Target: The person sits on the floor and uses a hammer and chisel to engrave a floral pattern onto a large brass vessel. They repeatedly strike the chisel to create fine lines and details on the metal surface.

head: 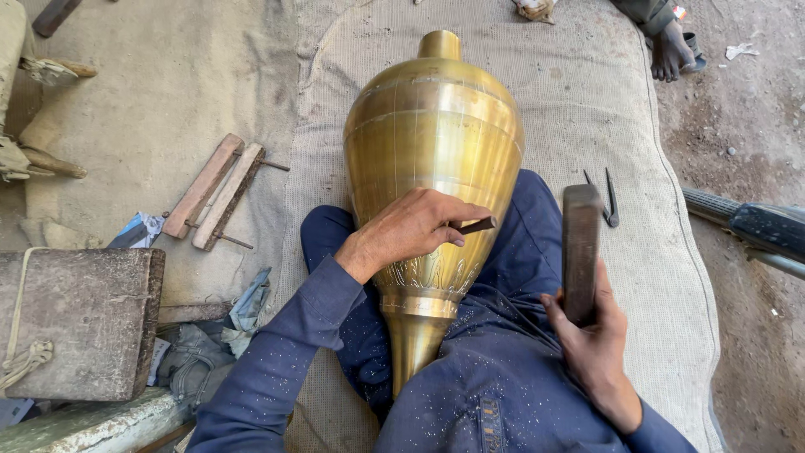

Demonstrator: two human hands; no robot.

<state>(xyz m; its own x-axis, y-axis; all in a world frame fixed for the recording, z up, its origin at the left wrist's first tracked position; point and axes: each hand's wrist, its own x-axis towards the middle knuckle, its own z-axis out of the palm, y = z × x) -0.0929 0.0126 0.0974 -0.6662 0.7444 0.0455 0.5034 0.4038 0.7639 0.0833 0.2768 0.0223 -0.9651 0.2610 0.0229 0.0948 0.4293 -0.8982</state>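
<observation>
Brass vase (432,143) lies lengthwise, mouth pointing away; left fingers (444,220) pinch chisel (476,226), right fingers grip hammer (580,252).

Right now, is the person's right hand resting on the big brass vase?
No, the right hand is raised beside the large brass vase, gripping a dark wooden mallet block.

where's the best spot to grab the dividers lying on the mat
Probably at the joined top end of the dividers, coming from above: they lie flat on the mat with legs closed, beyond the right hand, nothing beside them.
</observation>
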